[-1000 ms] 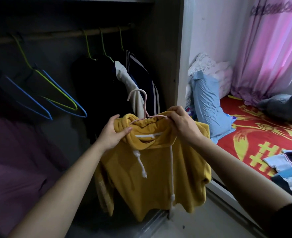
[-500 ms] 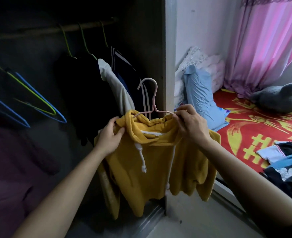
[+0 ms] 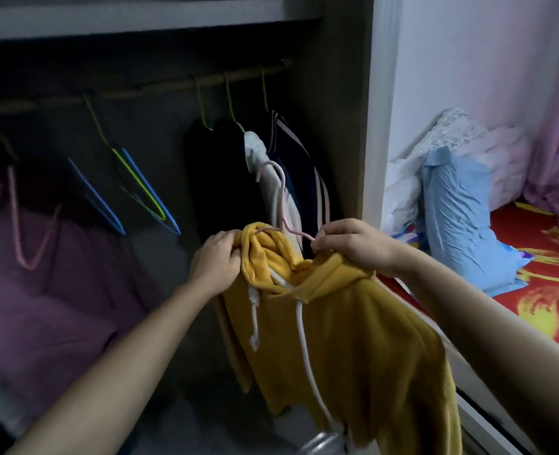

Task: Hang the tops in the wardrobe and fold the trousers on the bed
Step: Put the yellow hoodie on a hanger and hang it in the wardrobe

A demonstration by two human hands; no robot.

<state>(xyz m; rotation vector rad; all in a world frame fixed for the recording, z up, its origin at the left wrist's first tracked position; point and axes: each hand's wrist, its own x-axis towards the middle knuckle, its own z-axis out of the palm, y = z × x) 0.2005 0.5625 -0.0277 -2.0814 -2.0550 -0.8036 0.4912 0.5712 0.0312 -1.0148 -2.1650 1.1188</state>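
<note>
Head view: person is at the open wardrobe [image 3: 334, 126], mid-hang on the yellow hoodie [image 3: 337, 339].
Left hand [image 3: 217, 257]: fingers curled round a bunch of hood fabric at the hanger's left end.
Right hand [image 3: 353, 246]: thumb and fingers [image 3: 329, 229] pinching the right arm of the pink hanger [image 3: 279, 198] together with the collar.
Hoodie body hangs free below both hands, drawstrings dangling.

Delta over the last second: the hood was spread fairly evenly across the hanger. Now the left side is bunched up and the hanger's right arm is bare up to the pinch. Reads as seating the neck, not done.
Hook is upright in front of the hung tops [image 3: 291, 178], well below the rail [image 3: 160, 88], same as before. So nothing hung yet.

Free rail between the hung tops and the empty hangers [image 3: 140, 192] looks like the slot.
Bed [image 3: 551, 257] at right, blue pillow [image 3: 459, 218] on it. No trousers in frame that I can identify.
</note>
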